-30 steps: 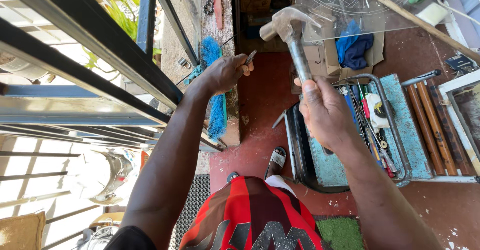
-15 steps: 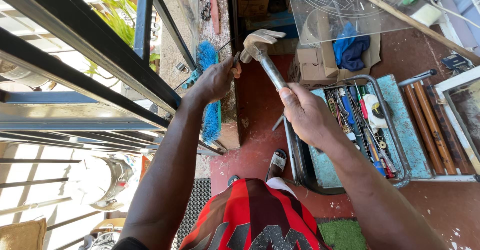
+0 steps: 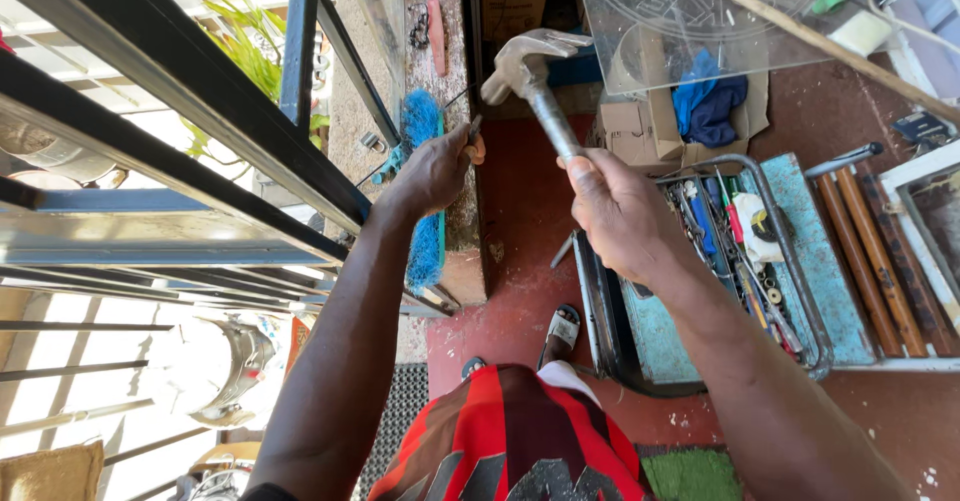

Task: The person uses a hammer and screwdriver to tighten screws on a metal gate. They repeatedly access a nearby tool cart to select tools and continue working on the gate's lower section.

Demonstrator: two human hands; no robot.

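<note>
The right hand [image 3: 618,213] is clamped on a claw hammer [image 3: 530,79] raised above the blue toolbox [image 3: 800,251]; the left hand [image 3: 432,171] pinches a small nail [image 3: 473,127] against the wall edge.

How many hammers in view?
1: a claw hammer, gripped by the right hand, head raised beside the left hand. More may lie hidden among the tools in the open toolbox.

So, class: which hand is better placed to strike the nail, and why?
Right. The right hand grips the hammer, head raised near the nail. The left hand pinches the nail against the wall edge.
</note>
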